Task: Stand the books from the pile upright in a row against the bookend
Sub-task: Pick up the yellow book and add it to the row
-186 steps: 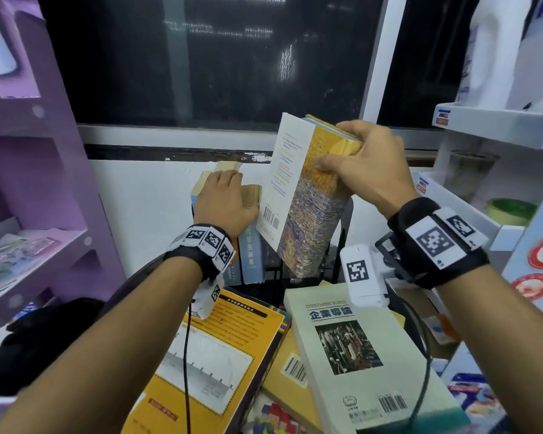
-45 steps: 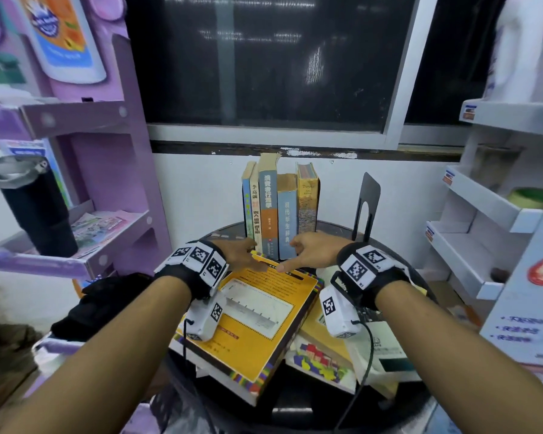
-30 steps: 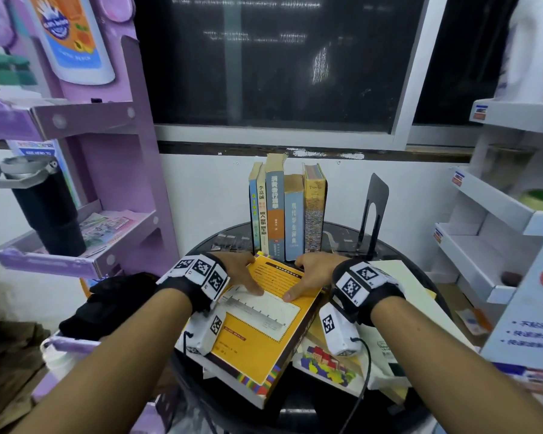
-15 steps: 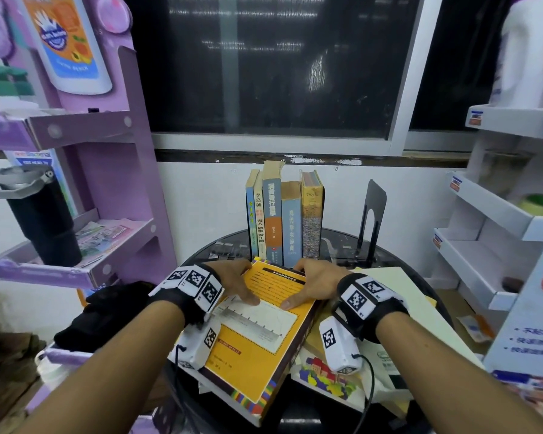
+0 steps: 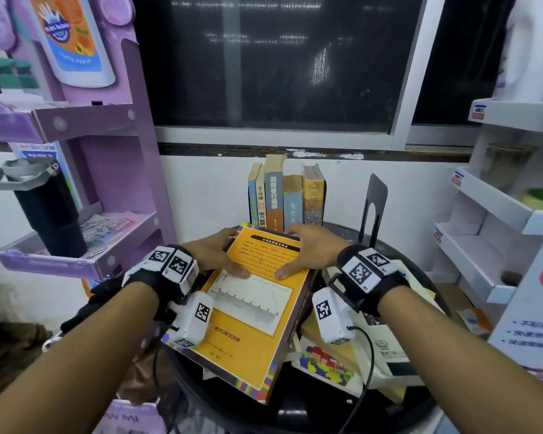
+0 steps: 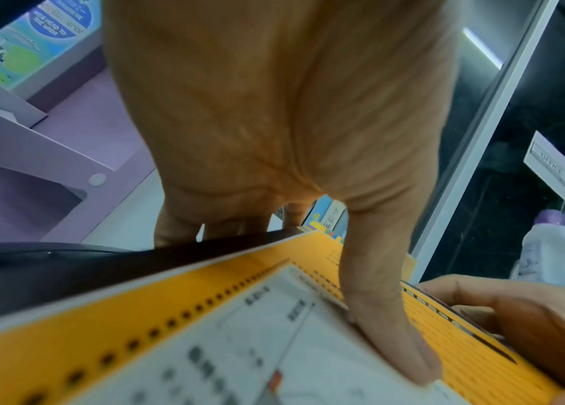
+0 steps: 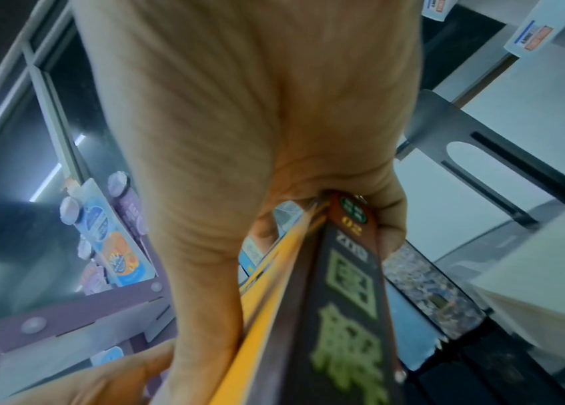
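A large orange book (image 5: 251, 305) lies on top of the pile on the round black table (image 5: 298, 411). My left hand (image 5: 215, 256) grips its far left edge, thumb on the cover (image 6: 383, 328), fingers under the edge. My right hand (image 5: 304, 253) grips its far right edge, thumb on top, fingers curled round the dark spine (image 7: 350, 287). Several books (image 5: 284, 197) stand upright in a row at the table's back. The black bookend (image 5: 372, 205) stands to their right, with a gap between it and the last book.
More books (image 5: 336, 361) lie flat under and right of the orange one. A purple shelf unit (image 5: 76, 189) with a black tumbler (image 5: 49, 211) stands left. White shelves (image 5: 496, 220) stand right. A dark window and white wall lie behind the table.
Both hands slid from lying on the orange cover to its far corners and took hold of the edges. The book's far end has risen slightly.
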### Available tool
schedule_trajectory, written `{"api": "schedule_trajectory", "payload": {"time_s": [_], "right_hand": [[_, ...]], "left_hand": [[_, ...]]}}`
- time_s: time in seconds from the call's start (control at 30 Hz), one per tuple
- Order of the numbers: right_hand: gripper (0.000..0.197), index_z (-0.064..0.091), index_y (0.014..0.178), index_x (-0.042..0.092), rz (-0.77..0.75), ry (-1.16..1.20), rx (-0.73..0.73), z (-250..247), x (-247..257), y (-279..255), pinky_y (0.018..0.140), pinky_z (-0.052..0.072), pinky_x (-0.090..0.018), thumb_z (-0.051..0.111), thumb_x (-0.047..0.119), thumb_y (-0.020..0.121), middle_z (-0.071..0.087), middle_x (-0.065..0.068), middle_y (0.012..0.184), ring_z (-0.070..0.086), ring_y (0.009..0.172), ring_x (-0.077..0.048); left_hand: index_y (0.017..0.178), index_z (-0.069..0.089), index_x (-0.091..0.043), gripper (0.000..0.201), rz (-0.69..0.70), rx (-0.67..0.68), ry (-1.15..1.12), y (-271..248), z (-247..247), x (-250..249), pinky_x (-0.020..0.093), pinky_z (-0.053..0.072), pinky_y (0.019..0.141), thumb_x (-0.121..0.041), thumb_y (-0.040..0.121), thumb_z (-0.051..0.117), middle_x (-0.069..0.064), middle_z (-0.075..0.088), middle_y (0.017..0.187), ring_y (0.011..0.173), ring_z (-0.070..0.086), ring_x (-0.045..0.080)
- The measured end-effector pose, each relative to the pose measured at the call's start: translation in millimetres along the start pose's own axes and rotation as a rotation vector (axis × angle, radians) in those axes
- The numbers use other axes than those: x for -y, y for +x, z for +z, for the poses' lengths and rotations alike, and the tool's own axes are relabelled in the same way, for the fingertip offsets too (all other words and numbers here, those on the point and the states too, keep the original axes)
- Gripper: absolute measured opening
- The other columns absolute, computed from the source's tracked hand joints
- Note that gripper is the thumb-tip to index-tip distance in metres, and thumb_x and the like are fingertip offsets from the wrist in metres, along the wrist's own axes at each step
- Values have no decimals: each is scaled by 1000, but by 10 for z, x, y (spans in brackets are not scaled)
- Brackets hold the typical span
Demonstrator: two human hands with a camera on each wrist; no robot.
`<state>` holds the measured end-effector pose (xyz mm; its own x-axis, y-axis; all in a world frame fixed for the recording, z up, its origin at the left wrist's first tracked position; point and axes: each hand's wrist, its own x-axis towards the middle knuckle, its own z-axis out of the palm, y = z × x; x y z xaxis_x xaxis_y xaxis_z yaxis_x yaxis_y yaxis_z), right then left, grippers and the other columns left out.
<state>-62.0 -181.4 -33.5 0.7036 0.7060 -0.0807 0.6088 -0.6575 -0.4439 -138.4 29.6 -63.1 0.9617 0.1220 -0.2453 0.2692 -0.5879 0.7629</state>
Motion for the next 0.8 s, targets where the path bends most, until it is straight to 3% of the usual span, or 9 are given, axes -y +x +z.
{"api": "schedule_trajectory", "payload": {"time_s": [0.13,0.23,0.3,0.4,0.5,0.6,0.73,0.8], "right_hand": [[74,48,130,19,-51,10,-31,-151,117,-43,88,52,-29,86,33,68,64,0,120,61,98,-14],[78,46,134,19,-82,-10,-70,-272,195,-80,87,52,-29,86,32,68,63,0,122,59,95,-12],[81,44,136,20,-95,-24,-110,-345,237,-100,86,51,-29,86,32,68,61,0,124,57,96,-12],[81,44,136,21,-115,-46,-178,-457,285,-137,78,46,-24,87,29,68,60,0,124,55,94,-11],[76,47,132,24,-144,-51,-261,-568,336,-169,76,46,-23,87,27,68,59,0,125,55,95,-12],[64,51,125,28,-159,-33,-328,-664,381,-194,70,46,-19,85,24,71,57,3,126,56,92,-12],[59,53,121,31,-182,13,-398,-684,365,-226,67,43,-17,84,23,71,54,4,131,52,98,-11],[55,55,119,31,-189,50,-427,-658,345,-243,63,41,-14,83,24,73,55,6,121,51,98,-10]], "left_hand": [[144,25,-22,98,40,-36,-38,-87,-136,-78,45,39,107,-10,67,85,3,54,131,125,49,24],[144,24,-23,127,123,-39,-45,-153,-211,-135,45,40,107,-41,40,94,0,55,131,125,50,21],[144,21,-25,138,172,-44,-48,-178,-246,-171,44,40,107,-50,29,92,-1,53,133,125,50,19],[145,18,-24,119,213,-80,-99,-244,-272,-282,46,43,105,-28,49,89,3,55,131,122,52,22],[142,20,-24,90,255,-129,-189,-256,-296,-385,45,50,96,3,75,74,7,60,123,114,59,24],[136,24,-25,77,307,-161,-257,-271,-312,-450,35,55,83,7,80,66,5,63,117,105,63,19],[131,30,-24,67,368,-216,-310,-250,-269,-444,37,54,87,4,81,65,5,65,115,106,64,21],[131,33,-24,64,384,-244,-344,-224,-234,-397,37,54,87,3,82,65,5,65,115,104,65,21]]}}
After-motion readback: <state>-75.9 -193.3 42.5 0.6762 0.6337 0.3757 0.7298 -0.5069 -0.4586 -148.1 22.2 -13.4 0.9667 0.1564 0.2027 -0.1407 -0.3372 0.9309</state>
